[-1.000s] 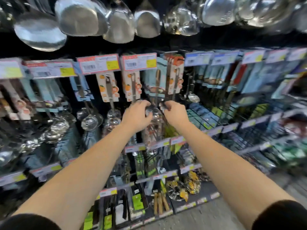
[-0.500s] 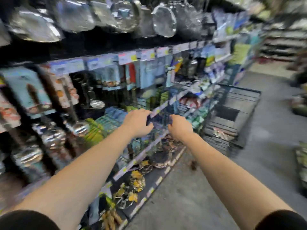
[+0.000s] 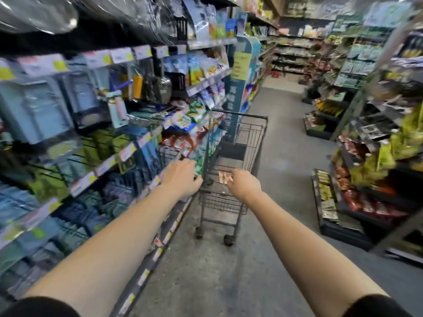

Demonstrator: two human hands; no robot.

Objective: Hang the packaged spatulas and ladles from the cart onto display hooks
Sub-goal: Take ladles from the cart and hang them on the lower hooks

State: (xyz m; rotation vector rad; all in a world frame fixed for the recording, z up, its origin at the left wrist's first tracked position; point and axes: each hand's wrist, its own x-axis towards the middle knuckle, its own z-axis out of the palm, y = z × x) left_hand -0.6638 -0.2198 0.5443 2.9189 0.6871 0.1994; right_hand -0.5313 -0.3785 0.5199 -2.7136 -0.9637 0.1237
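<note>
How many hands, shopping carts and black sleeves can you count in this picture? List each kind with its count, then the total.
hands: 2 (left hand, right hand)
shopping cart: 1
black sleeves: 2 (left sleeve, right sleeve)
total: 5

View swings right, off hanging ladles, down aisle. Cart [image 3: 251, 143] now ahead, fully in view. Both hands leave ladle display: left hand [image 3: 180, 177] now by cart's left rim, right hand [image 3: 245, 183] over basket, fingertips at orange-white package [image 3: 225, 177].
</note>
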